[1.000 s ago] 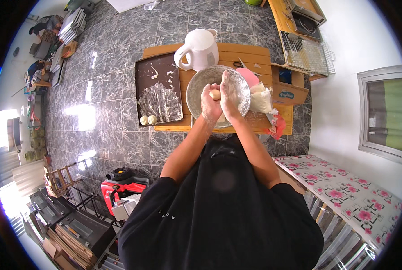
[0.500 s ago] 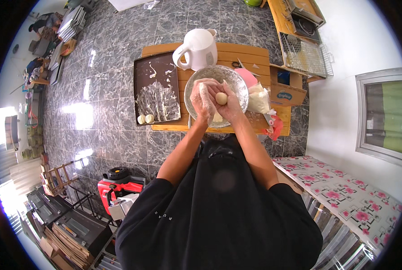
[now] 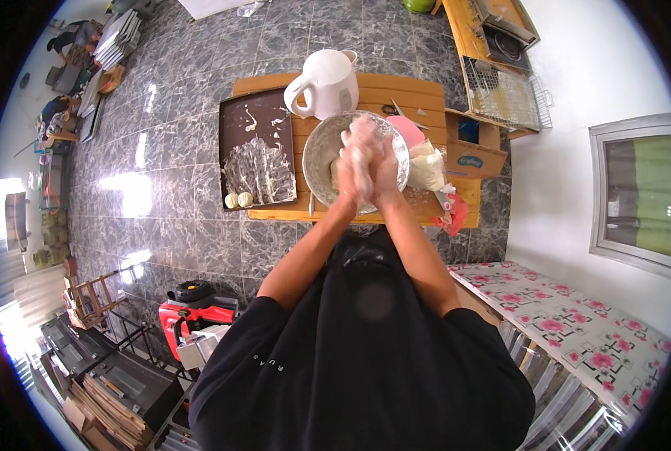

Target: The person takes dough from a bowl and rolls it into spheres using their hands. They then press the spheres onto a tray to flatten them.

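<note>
Above a floury metal bowl [image 3: 319, 159], my two palms press together, dusted with white. My left hand [image 3: 356, 161], smeared by motion, lies over the palm of my right hand [image 3: 385, 173]. Closed between them is the dough ball, hidden now but seen in my right palm half a second ago. Left of the bowl is a dark baking tray [image 3: 234, 124], its near half smeared with pale grease. Two ridged pale dough balls [image 3: 238, 200] sit in its near left corner.
Behind the bowl on the wooden table [image 3: 395, 84] stands a white electric kettle [image 3: 328, 83]. Scissors [image 3: 392, 109], a pink round thing [image 3: 406, 131], an open bag of pale powder [image 3: 427, 167] and a red plastic wrapper [image 3: 455, 213] lie to the right. Beyond is a cardboard box [image 3: 472, 159].
My left hand has moved right and closed over my right palm, covering the dough ball. The view has shifted slightly.
</note>
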Action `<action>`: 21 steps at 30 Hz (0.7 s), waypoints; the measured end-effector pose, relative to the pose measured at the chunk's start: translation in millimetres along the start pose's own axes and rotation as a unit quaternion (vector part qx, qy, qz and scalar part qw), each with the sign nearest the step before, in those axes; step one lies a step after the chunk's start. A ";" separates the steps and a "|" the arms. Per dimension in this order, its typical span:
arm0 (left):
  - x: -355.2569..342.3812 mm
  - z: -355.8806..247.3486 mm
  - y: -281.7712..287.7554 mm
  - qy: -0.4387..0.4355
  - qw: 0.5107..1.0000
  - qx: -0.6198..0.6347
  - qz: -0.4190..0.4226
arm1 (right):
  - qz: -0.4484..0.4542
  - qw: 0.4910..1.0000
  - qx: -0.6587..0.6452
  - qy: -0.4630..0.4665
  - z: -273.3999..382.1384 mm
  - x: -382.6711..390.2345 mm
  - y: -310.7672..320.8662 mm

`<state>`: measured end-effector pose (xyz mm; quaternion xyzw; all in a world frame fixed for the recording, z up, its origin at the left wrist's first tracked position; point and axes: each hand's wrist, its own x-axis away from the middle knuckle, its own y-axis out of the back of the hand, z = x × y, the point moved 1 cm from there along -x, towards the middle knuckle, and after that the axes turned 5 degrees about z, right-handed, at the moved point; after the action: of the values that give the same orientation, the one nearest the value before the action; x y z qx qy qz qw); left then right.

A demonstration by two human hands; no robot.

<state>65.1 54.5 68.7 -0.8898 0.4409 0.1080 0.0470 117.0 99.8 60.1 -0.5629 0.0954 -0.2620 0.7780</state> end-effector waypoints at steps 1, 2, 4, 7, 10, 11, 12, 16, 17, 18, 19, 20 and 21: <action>-2.9 -5.8 -4.8 -0.002 1.000 -0.003 -0.004 | -0.007 0.999 0.040 0.036 -1.2 -3.0 -6.5; -6.6 -11.7 -16.4 0.030 0.995 -0.072 -0.066 | -0.013 0.994 0.079 0.071 -1.5 -5.4 -12.4; -7.9 -19.7 -25.6 0.047 0.981 -0.126 -0.137 | 0.019 0.997 0.063 0.051 6.7 -8.6 -16.9; -10.0 -26.0 -7.6 -0.014 0.995 -0.027 -0.092 | 0.038 0.993 0.108 -0.002 14.2 -4.0 -19.8; -3.2 -31.8 -7.8 -0.268 0.944 -0.182 0.069 | 0.049 0.986 0.099 0.125 4.2 -5.0 -13.6; -6.2 -29.6 -5.7 -0.244 0.956 -0.159 0.035 | 0.078 0.982 0.141 0.096 9.5 -8.0 -10.4; -10.4 -24.6 -3.5 -0.217 0.967 -0.136 0.009 | 0.103 0.976 0.179 0.071 15.5 -8.6 -4.2; -6.2 -13.0 1.5 -0.092 0.991 -0.090 -0.023 | 0.010 0.991 0.122 0.055 7.3 -15.0 -16.2; 4.7 -16.1 -4.9 -0.110 0.993 -0.034 0.034 | -0.047 0.994 0.058 0.074 7.6 -7.3 -17.7; 8.7 -18.4 -3.5 -0.193 0.974 -0.088 0.084 | -0.047 0.995 0.055 0.072 6.6 -8.3 -16.6; 8.4 -12.1 -0.9 -0.158 0.981 -0.079 0.073 | -0.017 0.998 0.032 0.047 7.4 -11.0 -14.8; 4.7 -6.6 2.0 -0.123 0.988 -0.070 0.063 | 0.014 1.000 0.009 0.022 8.2 -13.8 -13.7; -4.0 -2.4 3.9 -0.108 0.991 -0.077 0.021 | 0.041 0.999 -0.012 0.001 9.8 -14.0 -9.1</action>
<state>60.0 54.8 72.1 -0.8645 0.4423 0.2377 0.0229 106.8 113.0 69.9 -0.5673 0.1223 -0.2299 0.7813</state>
